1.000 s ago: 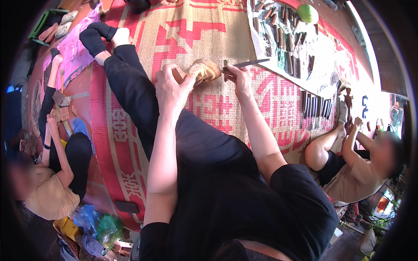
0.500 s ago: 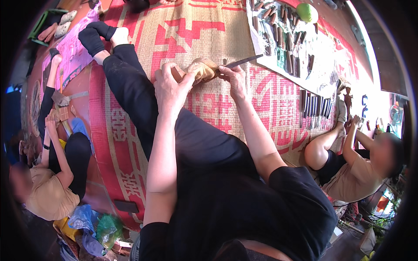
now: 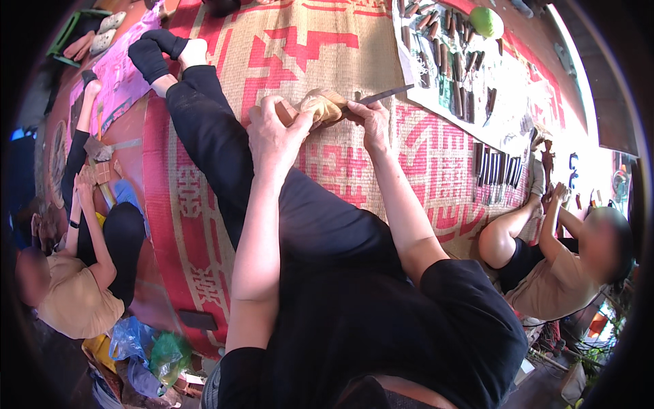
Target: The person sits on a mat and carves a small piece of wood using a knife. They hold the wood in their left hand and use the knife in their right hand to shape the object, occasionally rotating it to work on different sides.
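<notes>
My left hand [image 3: 278, 136] is closed around one end of a light-brown wood carving [image 3: 322, 106] with a rounded, shaped surface. From the other side, my right hand [image 3: 372, 126] pinches a narrow, dark, flat file [image 3: 387, 94], its long end pointing to the far right. The file's near end meets the right side of the carving, and my fingers partly hide the contact. Both hands are above the woven mat [image 3: 327, 163], just beyond my outstretched legs in black trousers [image 3: 204, 129].
At the far right, a white sheet [image 3: 504, 129] holds many wood-handled carving tools [image 3: 458, 68] and a round green object [image 3: 486, 22]. A row of chisels [image 3: 497, 167] lies nearer. People sit at left [image 3: 82, 293] and right [image 3: 558, 279]. Plastic bags [image 3: 170, 358] lie at lower left.
The view has shifted slightly, so the scene sits a little further right. Both hands keep their hold on the carving and the file, with only a small movement between them.
</notes>
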